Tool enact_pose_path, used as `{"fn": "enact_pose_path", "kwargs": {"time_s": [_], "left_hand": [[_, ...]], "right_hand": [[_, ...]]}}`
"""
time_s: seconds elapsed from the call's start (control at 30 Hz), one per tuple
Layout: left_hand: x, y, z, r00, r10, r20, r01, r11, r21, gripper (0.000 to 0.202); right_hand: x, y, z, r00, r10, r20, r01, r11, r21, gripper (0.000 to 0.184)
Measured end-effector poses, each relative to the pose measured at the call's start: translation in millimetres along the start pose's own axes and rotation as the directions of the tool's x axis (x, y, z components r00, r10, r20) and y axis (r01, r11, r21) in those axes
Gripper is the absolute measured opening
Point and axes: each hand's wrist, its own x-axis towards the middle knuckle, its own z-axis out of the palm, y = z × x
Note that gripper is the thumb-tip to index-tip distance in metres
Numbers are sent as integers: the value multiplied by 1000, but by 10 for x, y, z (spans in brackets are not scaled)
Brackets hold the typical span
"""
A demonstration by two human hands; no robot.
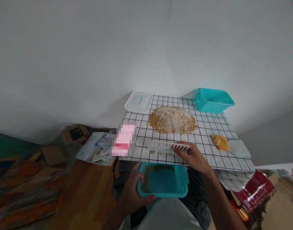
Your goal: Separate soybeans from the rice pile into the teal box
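Note:
My left hand [131, 191] grips the near left corner of a teal rectangular tray [163, 182] held below the table's front edge; a few yellow beans lie along its far and left sides. My right hand [193, 156] is closed on the right end of a white slotted comb-like scraper [169, 147] lying on the table near its front edge. Behind it sits a round heap of white rice mixed with yellow beans [172, 119] on the black-gridded white tablecloth [208, 127].
A teal bin [214, 100] stands at the back right, a white lidded box [138, 101] at the back left. A yellow crumpled wrapper [220, 142] lies right, a pink blurred item [123, 140] at the left edge. Cardboard and papers lie on the wooden floor at left.

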Motion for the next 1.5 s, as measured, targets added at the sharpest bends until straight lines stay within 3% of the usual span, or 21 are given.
{"fn": "enact_pose_path", "kwargs": {"time_s": [0.27,0.4,0.47,0.57,0.7,0.8,0.9,1.17,1.33,1.5], "left_hand": [[11,4,7,999,13,-34,-13,1000,15,51],[-8,-21,29,999,15,-33,-14,1000,27,51],[-9,-32,29,1000,3,-12,-2,999,45,50],[10,-34,30,1000,-6,20,4,998,68,51],[58,-8,73,999,-1,43,-1,999,43,51],[100,33,149,997,-10,75,11,1000,-14,50],[159,90,247,993,6,122,1,998,-58,50],[285,200,443,976,85,202,-68,994,-89,55],[285,216,430,975,80,209,-63,994,-87,57],[271,245,404,977,71,200,-51,993,-103,56]], "right_hand": [[-157,-4,5,993,2,117,-5,1000,29,24],[-271,35,-47,996,17,89,-20,999,44,24],[-330,91,-113,998,44,40,-47,997,68,23],[-427,223,-287,988,83,-133,-75,995,60,24],[-601,417,-614,921,103,-376,-107,994,9,29],[-777,529,-821,859,141,-493,-173,985,-20,33],[-972,614,-936,827,185,-531,-247,968,-47,34],[-1332,710,-1019,810,250,-531,-324,945,-49,37],[-1241,631,-912,829,279,-484,-326,945,-13,36],[-924,422,-615,945,175,-277,-189,982,-26,29]]}}
